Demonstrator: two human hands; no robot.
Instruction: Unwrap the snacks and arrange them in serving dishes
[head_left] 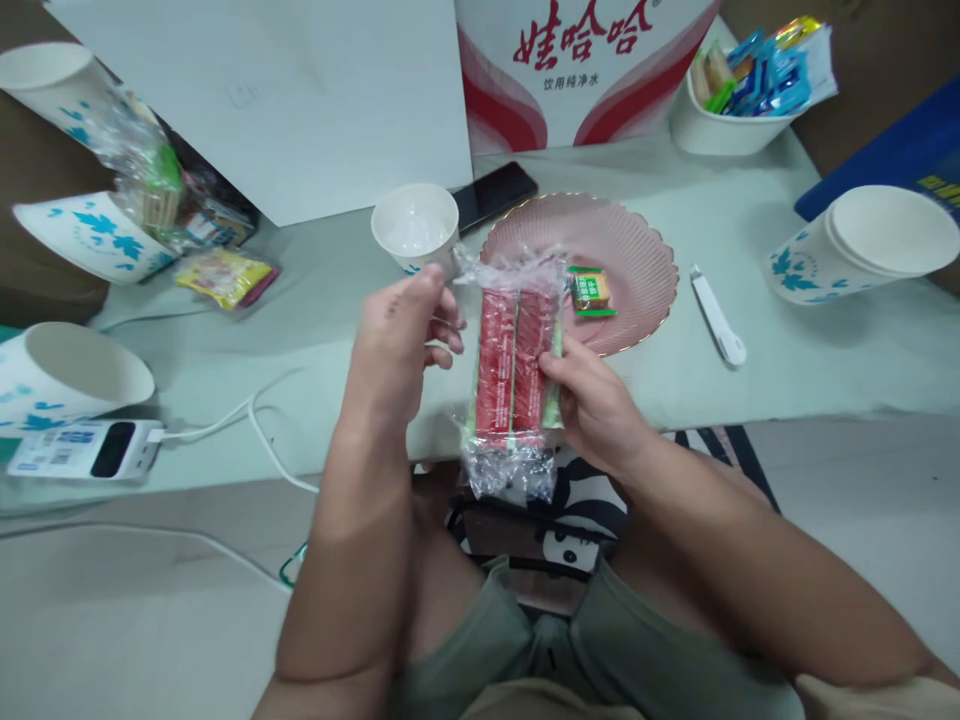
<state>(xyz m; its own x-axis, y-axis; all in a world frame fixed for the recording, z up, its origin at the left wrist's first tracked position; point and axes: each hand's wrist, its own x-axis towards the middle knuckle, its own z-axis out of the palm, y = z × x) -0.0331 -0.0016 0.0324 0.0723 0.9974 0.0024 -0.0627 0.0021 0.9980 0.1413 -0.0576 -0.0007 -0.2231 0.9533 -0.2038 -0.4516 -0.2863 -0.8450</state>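
Note:
My right hand grips the right side of a clear plastic bag, its thumb lying over the front. Inside the bag are long red packets with small white print, and some pale green shows at the sides. The bag's crumpled upper end overlaps the near rim of a pink ribbed plate. A small green-wrapped biscuit lies on that plate. Just left of the bag, my left hand is raised with loosely curled fingers apart, holding nothing that I can see. Behind it stands a white paper cup.
A white utility knife lies right of the plate, near stacked paper cups. A tub of wrapped snacks stands behind. A black phone lies by boxes. At left are tipped paper cups, a power bank and a white cable.

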